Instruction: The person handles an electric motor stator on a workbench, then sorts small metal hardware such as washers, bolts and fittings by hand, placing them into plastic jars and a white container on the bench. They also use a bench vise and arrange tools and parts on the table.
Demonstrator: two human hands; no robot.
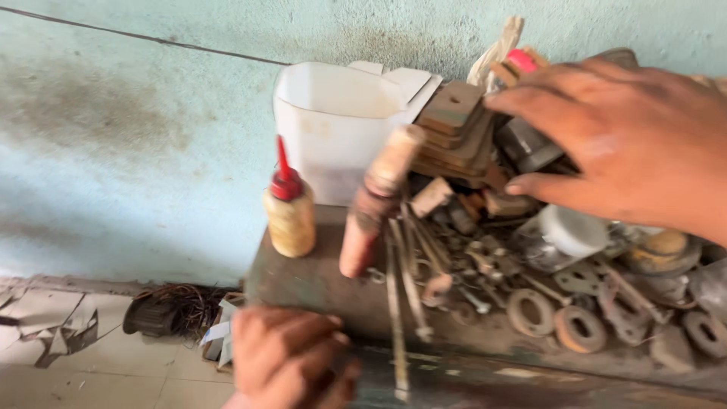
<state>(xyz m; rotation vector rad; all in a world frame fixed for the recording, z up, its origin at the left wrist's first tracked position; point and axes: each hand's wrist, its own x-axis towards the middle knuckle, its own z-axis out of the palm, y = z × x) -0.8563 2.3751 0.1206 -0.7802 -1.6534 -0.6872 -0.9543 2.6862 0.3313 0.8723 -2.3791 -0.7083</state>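
- The right hand (628,144) is being held over the cluttered back of the workbench (303,280), fingers spread apart and flat, clamped on nothing; the fingertips are being brought near a leaning stack of flat wooden pieces (454,129) and a dark metal part (526,144) just beneath the palm.
- The left hand (288,360) is being kept low at the front edge of the bench, fingers curled together; whether anything is being gripped cannot be told, since the frame is blurred there.
- The stack is judged likely to be knocked over if it is brushed, and the pieces could be sent sliding into the white plastic container (337,129) beside it.
- A wooden tool handle (375,201) is being left leaning upright among loose long bolts (401,280); it could be toppled by a nudge and the small bottle with the red nozzle (289,212) near it could be struck.
- Washers and rings (553,318) are being left loose near the front edge, so they could be swept to the floor by a careless reach.
- Fingers could be scraped on the sharp scrap while the pile is being searched by feel.
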